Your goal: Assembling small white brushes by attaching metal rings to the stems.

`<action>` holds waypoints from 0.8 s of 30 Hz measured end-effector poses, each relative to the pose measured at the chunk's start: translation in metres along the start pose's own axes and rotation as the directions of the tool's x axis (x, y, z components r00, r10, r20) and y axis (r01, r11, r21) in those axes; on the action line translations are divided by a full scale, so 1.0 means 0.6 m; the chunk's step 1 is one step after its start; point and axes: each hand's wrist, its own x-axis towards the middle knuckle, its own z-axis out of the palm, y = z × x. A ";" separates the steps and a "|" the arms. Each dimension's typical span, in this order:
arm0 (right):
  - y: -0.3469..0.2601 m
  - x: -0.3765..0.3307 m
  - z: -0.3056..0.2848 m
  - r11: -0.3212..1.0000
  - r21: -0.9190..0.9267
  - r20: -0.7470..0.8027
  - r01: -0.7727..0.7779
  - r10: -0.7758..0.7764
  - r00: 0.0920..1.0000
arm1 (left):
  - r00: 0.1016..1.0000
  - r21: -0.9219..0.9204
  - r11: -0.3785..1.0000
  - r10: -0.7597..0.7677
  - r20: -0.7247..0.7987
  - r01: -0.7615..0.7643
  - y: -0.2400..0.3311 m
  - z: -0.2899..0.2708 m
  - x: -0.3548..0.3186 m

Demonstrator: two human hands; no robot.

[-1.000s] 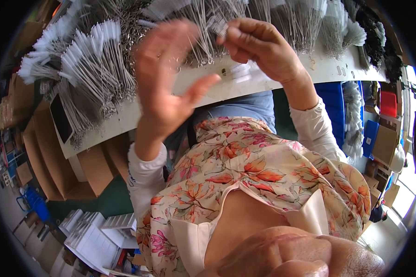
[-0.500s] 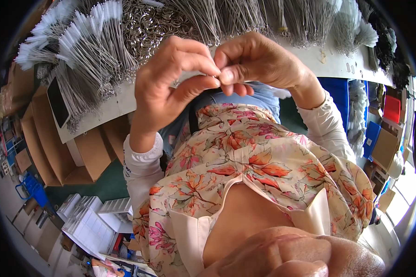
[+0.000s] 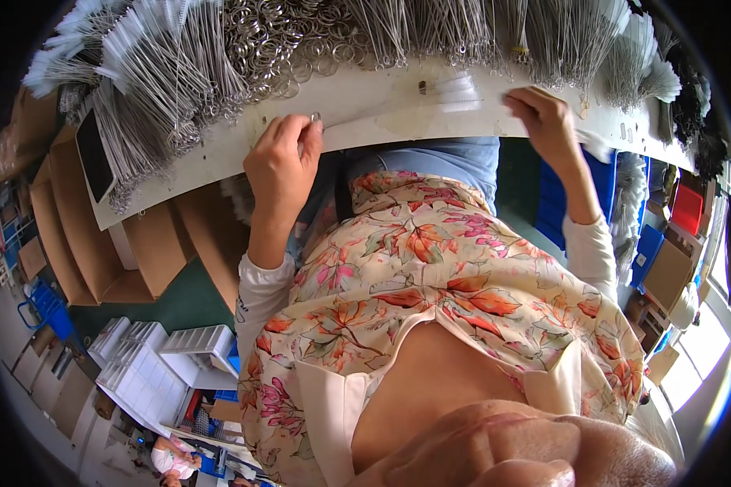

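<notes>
My left hand (image 3: 283,158) is closed in a pinch above the front edge of the worktable. A small shiny metal ring (image 3: 316,119) pokes out between its thumb and fingers. From near that ring, a smeared thin wire brush (image 3: 460,95) stretches right over the table, its white bristles at the far end. My right hand (image 3: 548,122) is at the right with curled, drawn-together fingers, a little apart from the bristles. What its fingers hold, if anything, is hidden. A blurred white piece (image 3: 596,146) shows beside the right wrist; I cannot make out its kind.
White-bristled wire brushes (image 3: 166,73) lie in bundles along the back of the worktable (image 3: 365,97), around a heap of metal rings (image 3: 288,45). A dark phone-like slab (image 3: 96,154) leans at the left edge. Cardboard boxes (image 3: 142,252) stand below left, a blue bin (image 3: 554,203) below right.
My hands were pinched together in the middle. They have parted: the right moved far to the right, the left slightly down. The brush now shows stretched out over the table between them.
</notes>
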 end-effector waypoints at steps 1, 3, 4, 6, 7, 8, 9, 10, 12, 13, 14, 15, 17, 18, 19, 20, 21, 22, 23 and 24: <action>-0.049 0.008 0.015 0.979 0.204 0.014 0.002 -0.005 1.000 | 1.000 -0.001 1.000 0.000 0.003 0.000 0.001 0.002 0.001; -0.138 0.030 0.052 0.919 0.290 -0.088 0.267 -0.252 0.964 | 0.995 -0.231 0.968 -0.096 0.030 0.101 0.004 -0.007 0.011; -0.180 0.042 0.069 0.878 0.328 -0.084 0.350 -0.342 0.936 | 0.989 -0.469 0.872 -0.146 0.032 0.143 0.006 -0.004 0.013; -0.233 0.063 0.098 0.817 0.348 -0.101 0.461 -0.456 0.884 | 0.978 -0.687 0.703 -0.201 0.055 0.183 0.020 -0.014 0.019; -0.242 0.074 0.111 0.802 0.328 -0.114 0.499 -0.491 0.864 | 0.962 -0.854 0.477 -0.256 0.093 0.209 0.030 -0.023 0.024; -0.245 0.079 0.114 0.824 0.318 -0.048 0.469 -0.480 0.876 | 0.970 -0.802 0.568 -0.237 0.057 0.186 0.048 -0.042 0.036; -0.246 0.085 0.112 0.816 0.322 -0.050 0.480 -0.492 0.869 | 0.969 -0.798 0.574 -0.241 0.046 0.181 0.047 -0.050 0.039; -0.245 0.090 0.107 0.785 0.405 -0.036 0.469 -0.500 0.866 | 0.989 -0.798 0.591 -0.138 0.043 0.118 0.041 -0.057 0.041; -0.242 0.100 0.093 0.681 0.582 -0.028 0.444 -0.529 0.848 | 0.997 -0.801 0.596 0.026 0.078 0.047 0.029 -0.074 0.046; -0.243 0.103 0.081 0.679 0.584 -0.026 0.445 -0.532 0.846 | 0.997 -0.800 0.598 0.021 0.077 0.049 0.032 -0.081 0.048; -0.245 0.105 0.066 0.686 0.668 0.119 0.287 -0.480 0.869 | 0.995 -0.821 0.569 0.047 0.089 0.047 0.037 -0.089 0.051; -0.247 0.106 0.054 0.683 0.721 0.265 0.118 -0.428 0.864 | 0.992 -0.842 0.538 0.077 0.099 0.043 0.041 -0.094 0.056; -0.246 0.107 0.050 0.666 0.744 0.308 0.056 -0.416 0.856 | 0.991 -0.839 0.543 0.104 0.081 0.012 0.041 -0.097 0.063; -0.244 0.108 0.049 0.624 0.781 0.329 0.004 -0.417 0.847 | 0.989 -0.837 0.547 0.135 0.063 -0.021 0.041 -0.097 0.066; -0.243 0.108 0.048 0.579 0.814 0.349 -0.049 -0.419 0.838 | 0.988 -0.838 0.545 0.138 0.066 -0.020 0.041 -0.096 0.069; -0.243 0.107 0.047 0.580 0.813 0.349 -0.051 -0.415 0.840 | 0.987 -0.823 0.564 0.156 0.033 -0.062 0.041 -0.096 0.070; -0.244 0.106 0.046 0.534 0.839 0.363 -0.109 -0.397 0.843 | 0.985 -0.805 0.584 0.172 -0.003 -0.104 0.042 -0.094 0.071; -0.246 0.104 0.045 0.483 0.859 0.378 -0.166 -0.381 0.844 | 0.985 -0.806 0.583 0.171 -0.002 -0.103 0.051 -0.093 0.071; -0.253 0.102 0.039 0.484 0.859 0.379 -0.168 -0.381 0.843 | 0.993 -0.835 0.540 0.094 -0.065 -0.106 0.067 -0.091 0.072; -0.261 0.099 0.030 0.449 0.870 0.362 -0.201 -0.306 0.881 | 0.992 -0.861 0.495 0.015 -0.123 -0.114 0.079 -0.091 0.074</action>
